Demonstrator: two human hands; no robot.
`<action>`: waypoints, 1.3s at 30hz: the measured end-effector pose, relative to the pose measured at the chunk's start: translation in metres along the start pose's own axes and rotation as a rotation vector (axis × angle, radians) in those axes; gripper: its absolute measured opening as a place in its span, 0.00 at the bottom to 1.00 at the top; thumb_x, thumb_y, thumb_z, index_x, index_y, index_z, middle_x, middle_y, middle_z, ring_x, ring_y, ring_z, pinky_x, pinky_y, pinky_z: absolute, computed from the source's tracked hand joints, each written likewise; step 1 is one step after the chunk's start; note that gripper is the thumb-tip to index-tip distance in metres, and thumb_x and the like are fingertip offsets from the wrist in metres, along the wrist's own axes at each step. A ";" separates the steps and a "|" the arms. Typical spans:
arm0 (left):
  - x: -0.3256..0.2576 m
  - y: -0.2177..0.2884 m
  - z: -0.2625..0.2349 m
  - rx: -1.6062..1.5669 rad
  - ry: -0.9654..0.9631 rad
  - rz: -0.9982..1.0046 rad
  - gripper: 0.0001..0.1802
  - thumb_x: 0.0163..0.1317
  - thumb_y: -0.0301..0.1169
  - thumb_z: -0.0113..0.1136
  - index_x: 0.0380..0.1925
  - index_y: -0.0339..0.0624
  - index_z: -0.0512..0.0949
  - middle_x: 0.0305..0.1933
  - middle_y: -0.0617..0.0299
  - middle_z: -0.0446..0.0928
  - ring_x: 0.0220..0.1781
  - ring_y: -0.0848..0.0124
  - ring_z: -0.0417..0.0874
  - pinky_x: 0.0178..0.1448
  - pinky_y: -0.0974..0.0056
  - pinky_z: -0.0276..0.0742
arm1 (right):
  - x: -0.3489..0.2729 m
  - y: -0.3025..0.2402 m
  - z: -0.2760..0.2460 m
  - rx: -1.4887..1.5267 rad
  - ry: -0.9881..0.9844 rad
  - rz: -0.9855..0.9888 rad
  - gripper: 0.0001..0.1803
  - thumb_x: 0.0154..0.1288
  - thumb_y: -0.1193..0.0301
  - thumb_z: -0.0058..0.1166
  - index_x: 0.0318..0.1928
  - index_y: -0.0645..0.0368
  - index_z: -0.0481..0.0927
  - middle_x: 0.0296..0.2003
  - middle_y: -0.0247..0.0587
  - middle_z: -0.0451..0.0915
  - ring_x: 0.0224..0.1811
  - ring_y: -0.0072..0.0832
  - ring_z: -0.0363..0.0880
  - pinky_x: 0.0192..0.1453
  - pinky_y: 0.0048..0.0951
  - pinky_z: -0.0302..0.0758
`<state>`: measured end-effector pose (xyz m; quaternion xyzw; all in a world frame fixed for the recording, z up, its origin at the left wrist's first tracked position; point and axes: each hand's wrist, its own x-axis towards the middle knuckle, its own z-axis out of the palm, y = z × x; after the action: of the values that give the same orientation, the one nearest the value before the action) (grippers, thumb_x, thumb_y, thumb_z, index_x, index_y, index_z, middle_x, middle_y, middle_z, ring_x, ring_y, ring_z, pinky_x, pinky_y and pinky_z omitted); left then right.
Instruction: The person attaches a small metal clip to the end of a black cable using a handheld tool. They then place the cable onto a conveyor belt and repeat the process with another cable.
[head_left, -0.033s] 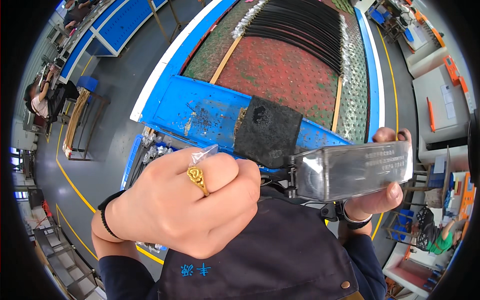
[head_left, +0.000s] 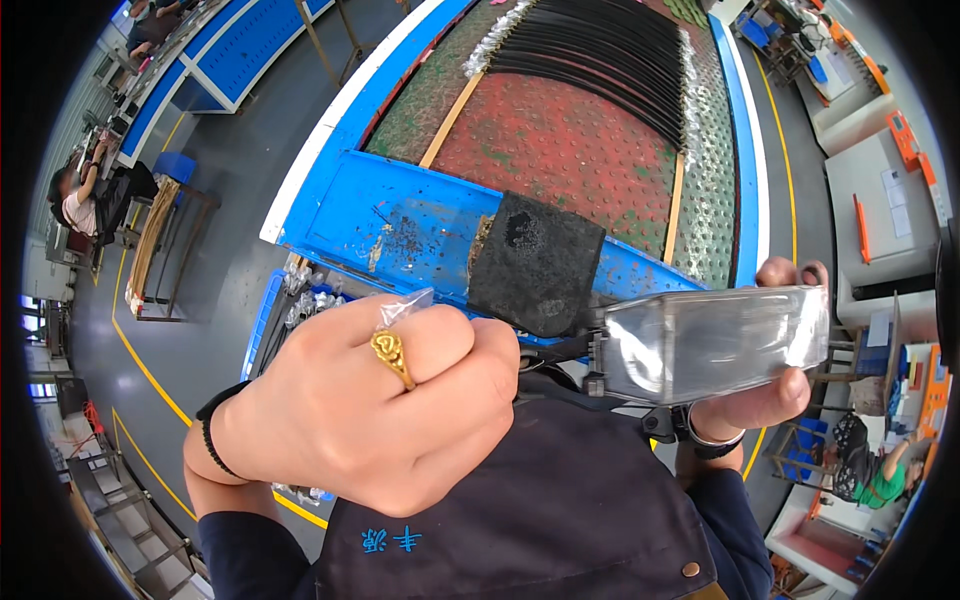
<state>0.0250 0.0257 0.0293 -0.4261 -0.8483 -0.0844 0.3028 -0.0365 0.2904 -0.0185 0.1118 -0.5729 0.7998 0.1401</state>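
Above blue bench | left hand fisted on plastic scrap | right hand clamps silver pouch

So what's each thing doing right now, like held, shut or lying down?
Left hand: closed in a fist, pinching a scrap of clear plastic.
Right hand: gripping the flat silvery pouch, held level.
Black pad: lying on the blue bench edge, worn and dirty.
Black strips: laid in a row on the table.

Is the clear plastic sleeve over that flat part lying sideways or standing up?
Sideways. The clear sleeve runs level, gripped at its far end by the right hand; the left hand is fisted near its black end.
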 end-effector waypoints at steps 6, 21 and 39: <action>-0.003 -0.001 0.000 -0.053 -0.022 -0.056 0.06 0.35 0.27 0.58 0.18 0.37 0.75 0.29 0.58 0.74 0.21 0.68 0.70 0.21 0.68 0.65 | 0.011 0.005 -0.031 0.475 -0.306 -0.129 0.41 0.49 0.60 0.56 0.62 0.59 0.55 0.54 0.54 0.62 0.56 0.44 0.67 0.62 0.48 0.66; -0.107 -0.007 -0.007 -0.056 0.061 -0.686 0.12 0.39 0.18 0.51 0.28 0.34 0.76 0.38 0.47 0.75 0.40 0.53 0.75 0.47 0.57 0.69 | 0.007 0.160 -0.029 0.170 0.061 0.521 0.30 0.62 0.68 0.51 0.63 0.53 0.57 0.60 0.42 0.56 0.55 0.34 0.65 0.52 0.39 0.75; -0.042 -0.020 0.044 -0.153 0.086 -0.405 0.12 0.42 0.15 0.57 0.29 0.38 0.81 0.31 0.51 0.79 0.33 0.55 0.78 0.42 0.57 0.73 | -0.051 0.144 -0.087 -1.369 -0.090 -0.034 0.18 0.59 0.63 0.54 0.47 0.60 0.75 0.58 0.49 0.65 0.66 0.45 0.54 0.67 0.54 0.51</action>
<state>0.0086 0.0028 -0.0280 -0.2650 -0.8940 -0.2256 0.2822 -0.0413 0.3246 -0.1906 0.0400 -0.9528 0.2497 0.1678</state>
